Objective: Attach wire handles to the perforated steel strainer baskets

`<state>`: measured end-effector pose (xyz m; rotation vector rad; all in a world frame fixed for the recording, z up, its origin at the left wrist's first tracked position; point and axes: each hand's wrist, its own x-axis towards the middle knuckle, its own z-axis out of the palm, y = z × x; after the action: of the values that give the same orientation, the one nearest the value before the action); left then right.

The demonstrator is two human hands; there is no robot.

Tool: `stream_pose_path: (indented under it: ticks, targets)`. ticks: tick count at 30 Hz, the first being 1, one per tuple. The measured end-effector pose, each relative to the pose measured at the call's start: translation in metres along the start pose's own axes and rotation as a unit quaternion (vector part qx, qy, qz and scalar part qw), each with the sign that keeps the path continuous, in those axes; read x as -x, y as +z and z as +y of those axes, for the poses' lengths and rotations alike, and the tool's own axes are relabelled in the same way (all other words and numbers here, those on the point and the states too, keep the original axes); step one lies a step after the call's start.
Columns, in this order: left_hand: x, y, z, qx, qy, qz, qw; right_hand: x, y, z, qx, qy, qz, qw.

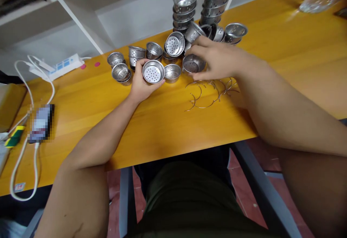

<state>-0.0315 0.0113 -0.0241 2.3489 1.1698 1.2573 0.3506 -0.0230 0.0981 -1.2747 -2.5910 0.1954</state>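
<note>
The left hand [141, 85] has its fingers closed round a cup [153, 72], holed base in view, over the counter [159, 126]. The right hand [218, 58] spreads its fingers about a second cup [193, 64] near some wires [204, 107]; I cannot tell whether they grip it.

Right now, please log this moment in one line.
left hand: holds perforated cup; right hand: by other cups, grip unclear; table: curved wires

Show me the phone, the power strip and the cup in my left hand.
Phone [40, 123], head view: middle of its screen.
Power strip [63, 65], head view: middle of its top.
Cup [153, 72], head view: its perforated bottom.
</note>
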Motion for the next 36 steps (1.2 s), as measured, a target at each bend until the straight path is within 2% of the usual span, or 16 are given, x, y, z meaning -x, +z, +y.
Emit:
stream_pose_path:
  ticks: [7, 13, 16, 19, 21, 23, 25, 27, 31, 36]
  targets:
    - [0.0, -0.004, 0.022, -0.017, 0.006, -0.002, 1.0, -0.011, 0.024, -0.01, 0.043, 0.019, -0.02, 0.999]
    - [-0.004, -0.001, 0.022, 0.0, -0.008, 0.028, 1.0, -0.022, 0.054, -0.012, -0.025, -0.012, 0.05, 0.998]
    - [-0.002, -0.002, 0.017, -0.02, 0.001, 0.024, 1.0, -0.021, 0.047, -0.015, -0.032, -0.021, 0.065, 0.997]
    - [0.0, -0.002, 0.01, -0.009, 0.019, 0.023, 1.0, -0.012, 0.02, -0.016, -0.01, 0.03, 0.07, 0.997]
    - [0.0, -0.001, 0.003, 0.011, 0.029, 0.024, 0.999, -0.006, 0.0, -0.013, 0.008, 0.053, 0.034, 0.998]
    - [-0.001, 0.001, -0.004, 0.034, 0.044, 0.024, 0.998, -0.002, -0.013, -0.008, 0.025, 0.041, -0.061, 0.997]
    - [-0.003, 0.003, -0.01, 0.057, 0.063, 0.026, 0.996, -0.003, -0.016, -0.006, 0.028, 0.029, -0.15, 0.988]
    - [-0.005, 0.005, -0.016, 0.075, 0.081, 0.033, 0.993, -0.006, -0.011, -0.008, 0.029, 0.023, -0.199, 0.979]
    - [-0.005, 0.006, -0.021, 0.086, 0.097, 0.044, 0.991, -0.013, 0.003, -0.024, 0.082, 0.03, -0.235, 0.968]
    - [-0.005, 0.006, -0.021, 0.083, 0.11, 0.046, 0.989, -0.016, 0.006, -0.046, 0.155, 0.052, -0.241, 0.957]
